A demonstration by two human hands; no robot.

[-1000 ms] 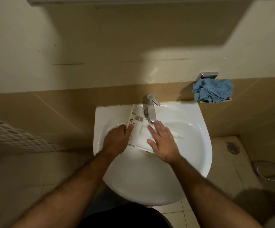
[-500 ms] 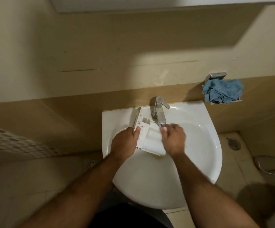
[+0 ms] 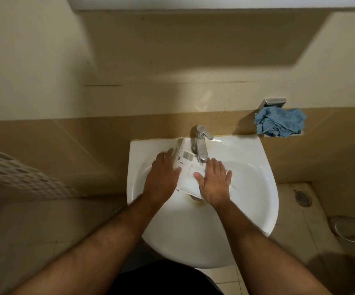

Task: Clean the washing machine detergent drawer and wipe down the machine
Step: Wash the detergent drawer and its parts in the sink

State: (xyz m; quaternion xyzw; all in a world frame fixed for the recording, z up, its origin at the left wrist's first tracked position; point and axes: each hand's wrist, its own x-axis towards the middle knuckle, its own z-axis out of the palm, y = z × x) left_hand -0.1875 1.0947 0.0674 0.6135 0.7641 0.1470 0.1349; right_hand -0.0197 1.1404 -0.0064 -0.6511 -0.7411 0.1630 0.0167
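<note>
The white detergent drawer [image 3: 186,171] lies in the white basin [image 3: 248,188], just under the chrome tap [image 3: 201,143]. My left hand [image 3: 161,177] grips the drawer's left side, thumb on top near its front panel. My right hand [image 3: 214,180] lies flat on the drawer's right part with fingers spread and straight, fingertips close to the spout. The drawer's lower right part is hidden under that hand. A crumpled blue cloth [image 3: 279,122] rests on a small metal wall shelf to the right of the basin.
A beige tiled wall stands behind the basin. A white perforated laundry basket [image 3: 23,177] is at the left. A floor drain [image 3: 303,198] and a hose [image 3: 350,228] lie on the tiles at the right. A second drain [image 3: 115,211] sits left of the basin.
My right hand has uncurled from the drawer near the spout and now lies flat with spread fingers. My left hand stays on the drawer's left side.
</note>
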